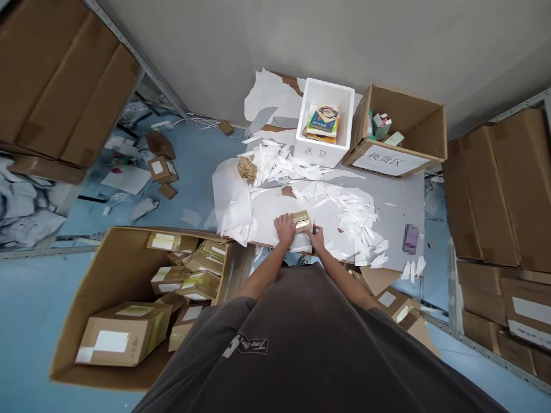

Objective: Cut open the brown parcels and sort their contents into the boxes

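Note:
A small brown cardboard box (302, 221) with shiny tape on top lies on the table, close to its front edge. My left hand (284, 229) grips the left end of this box, fingers curled over it. At the box's right corner, my right hand (317, 238) is closed around a slim red-and-black tool (314, 229). Its thin tip points away from me; its exact kind is too small to make out. White paper scraps (355, 215) are strewn to the right of the hands and behind them.
Behind stand a white foam box (301, 123) holding books and an open carton (400, 163) with small packs. A large carton (81, 298) of parcels is at the left. Crumpled brown paper (247, 168) lies among scraps. Stacked cartons (495, 195) line the right side.

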The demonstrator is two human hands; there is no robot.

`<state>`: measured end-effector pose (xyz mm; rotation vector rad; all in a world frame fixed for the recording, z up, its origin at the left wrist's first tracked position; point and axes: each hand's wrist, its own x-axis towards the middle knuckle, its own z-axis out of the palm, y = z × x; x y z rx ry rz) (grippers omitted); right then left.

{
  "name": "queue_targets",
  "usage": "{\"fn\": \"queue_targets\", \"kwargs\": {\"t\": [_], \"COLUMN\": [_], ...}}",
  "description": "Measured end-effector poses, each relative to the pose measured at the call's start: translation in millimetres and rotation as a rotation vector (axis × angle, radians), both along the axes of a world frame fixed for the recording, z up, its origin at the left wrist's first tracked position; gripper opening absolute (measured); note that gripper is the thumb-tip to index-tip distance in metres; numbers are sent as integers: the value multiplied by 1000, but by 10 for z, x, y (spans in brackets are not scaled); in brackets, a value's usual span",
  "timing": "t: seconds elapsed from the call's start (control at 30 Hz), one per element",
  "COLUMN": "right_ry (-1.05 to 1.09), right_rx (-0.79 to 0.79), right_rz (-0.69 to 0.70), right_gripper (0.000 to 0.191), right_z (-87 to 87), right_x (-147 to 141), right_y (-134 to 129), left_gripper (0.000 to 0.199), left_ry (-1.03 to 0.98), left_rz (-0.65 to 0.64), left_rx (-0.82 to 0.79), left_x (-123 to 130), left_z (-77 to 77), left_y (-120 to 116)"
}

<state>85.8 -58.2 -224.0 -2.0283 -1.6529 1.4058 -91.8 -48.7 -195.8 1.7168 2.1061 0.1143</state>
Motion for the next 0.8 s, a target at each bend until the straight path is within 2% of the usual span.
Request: {"fn": "queue_targets", "kwargs": {"t": [0.07,0.17,0.27,0.33,0.43,0.5,0.57,0.67,0.8], "right_ry": [1,-1,-38,-39,-43,-70,-89,-101,-162], "right_rx": [57,83,52,69,82,36,-17,-40,-3], "right_rz": [-151,-314,-292,-246,-192,-125,-57,-72,-156], "right_gripper": [55,54,57,59,65,67,64,59,62], "right_z": [-73,-108,-88,-59,-19,-6,-6,-8,49], "right_x": [-183,-324,-385,-345,-136,38,162,175,27], "right_y": [162,590,986,1102,979,742,476,226,310], "left_gripper": [55,64,70,69,69,69,59,44,29], "left_ry": [31,29,-15,-39,-96,-95,-62,-51,-46], "left_rz": [89,82,0,-117,-471,-622,-643,-642,-643], "left_rx": [0,-92,-143,-104,-79,-109,-116,-91,-68], "left_x": [103,206,168,49,-175,-271,-296,-256,-230], "left_z": [35,94,155,197,249,267,271,258,210], "left_y": [-123,-344,-435,-367,-153,-21,64,108,87]}}
